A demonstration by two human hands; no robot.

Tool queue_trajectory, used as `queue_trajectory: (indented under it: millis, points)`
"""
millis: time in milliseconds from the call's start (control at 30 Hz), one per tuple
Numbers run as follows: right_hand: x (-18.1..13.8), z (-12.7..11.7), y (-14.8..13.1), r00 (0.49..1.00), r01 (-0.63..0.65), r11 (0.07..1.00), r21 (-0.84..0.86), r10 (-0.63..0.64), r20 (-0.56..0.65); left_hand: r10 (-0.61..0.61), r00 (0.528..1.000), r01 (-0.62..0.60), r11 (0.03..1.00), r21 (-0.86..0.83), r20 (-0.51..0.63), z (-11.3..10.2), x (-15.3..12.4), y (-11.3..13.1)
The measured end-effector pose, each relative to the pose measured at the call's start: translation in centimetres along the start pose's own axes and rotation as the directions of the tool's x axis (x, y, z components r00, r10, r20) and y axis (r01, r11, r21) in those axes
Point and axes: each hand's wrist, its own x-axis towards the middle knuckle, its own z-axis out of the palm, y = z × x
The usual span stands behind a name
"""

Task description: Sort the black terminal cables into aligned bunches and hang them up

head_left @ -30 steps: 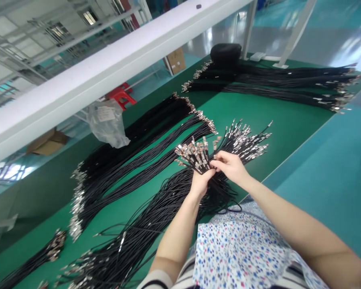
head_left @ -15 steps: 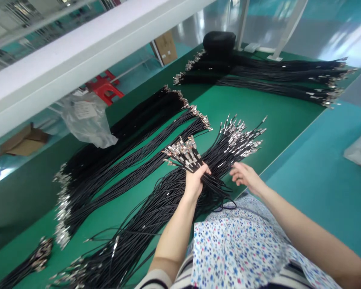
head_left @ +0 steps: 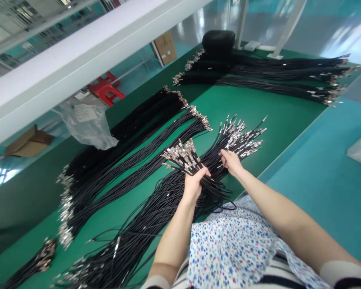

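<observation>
Wrapped in my left hand [head_left: 195, 184] is a bunch of black cables [head_left: 185, 155], their metal terminals fanned out above the thumb. My right hand [head_left: 231, 161] is at the loose pile of black cables [head_left: 150, 212] on the green table, just below its silvery terminal ends [head_left: 239, 136]. Its thumb and index finger are pinched together. What lies between those fingertips, if anything, is too small to make out. The pile runs from under both hands down to the lower left, where more metal ends show.
Sorted cable bundles [head_left: 132, 140] lie along the table's left side. More bundles [head_left: 264, 76] lie at the far end beside a black rounded object [head_left: 218, 41]. A smaller bundle [head_left: 33, 263] is at lower left. A white beam [head_left: 78, 52] crosses above; a plastic bag [head_left: 92, 124] hangs nearby.
My right hand has moved left and slightly up onto the pile, and its fingers have closed into a pinch. The left hand keeps its bunch in nearly the same place.
</observation>
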Motion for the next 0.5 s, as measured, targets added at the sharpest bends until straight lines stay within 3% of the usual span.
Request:
queue_trajectory:
  millis: [67, 100, 167, 233, 333, 400, 500]
  points:
    - [-1.1, 0.4, -2.5, 0.976, 0.196, 0.971, -0.139, -0.180, 0.122, 0.011, 0.997, -0.009, 1.000, 0.021, -0.080, -0.1, 0.0, 0.1]
    - [-1.8, 0.7, -3.9, 0.931, 0.328, 0.919, -0.218, -0.275, 0.240, 0.023, 0.992, -0.018, 0.999, 0.038, -0.126, -0.1, 0.0, 0.2]
    - [-3.2, 1.3, -6.9, 0.780, 0.566, 0.754, -0.335, -0.358, 0.513, 0.048, 0.984, -0.039, 0.998, 0.057, -0.171, 0.0, -0.1, 0.2]
    - [-4.3, 2.1, -9.7, 0.639, 0.697, 0.594, -0.401, -0.261, 0.723, 0.071, 0.987, -0.068, 0.997, 0.030, -0.143, 0.3, -0.2, 0.2]
    - [-4.9, 3.4, -12.9, 0.525, 0.758, 0.458, -0.464, -0.008, 0.851, 0.085, 0.995, -0.087, 0.996, -0.029, -0.049, 0.7, -0.5, 0.2]
    - [-4.7, 3.9, -13.8, 0.497, 0.740, 0.469, -0.482, 0.102, 0.862, 0.073, 0.997, -0.073, 0.997, -0.025, 0.006, 0.7, -0.5, 0.1]
    - [-3.5, 3.1, -12.5, 0.526, 0.558, 0.695, -0.454, 0.127, 0.841, 0.051, 0.999, -0.052, 0.999, 0.005, 0.013, 0.5, -0.3, 0.2]
